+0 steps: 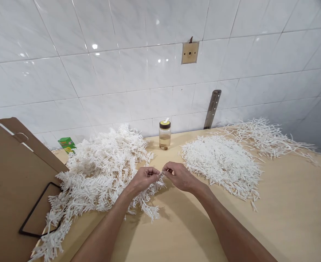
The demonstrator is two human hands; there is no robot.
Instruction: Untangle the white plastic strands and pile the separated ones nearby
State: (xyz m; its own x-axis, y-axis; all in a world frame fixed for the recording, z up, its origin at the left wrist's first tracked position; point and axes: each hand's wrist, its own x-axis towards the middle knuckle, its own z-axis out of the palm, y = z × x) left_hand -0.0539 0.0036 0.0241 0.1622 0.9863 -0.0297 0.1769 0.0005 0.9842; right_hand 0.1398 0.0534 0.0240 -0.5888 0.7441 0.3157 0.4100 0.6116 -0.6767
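My left hand [146,178] and my right hand [180,176] meet above the middle of the table, fingertips pinched close together. Between them is a small white branched plastic piece, mostly hidden by the fingers; both hands seem to grip it. A big heap of white branched plastic pieces [100,171] lies to the left, its edge just under my left hand. On the right is a lower pile of short thin white plastic sticks [223,163]. Longer white branching strips [269,138] lie loosely behind it at the far right.
A clear jar [165,140] with a dark-rimmed yellow lid holds some liquid near the wall. A cardboard box [18,189] stands at the left, a black wire frame [30,222] against it. A green carton [66,145] and an upright metal strip [212,109] stand by the tiled wall.
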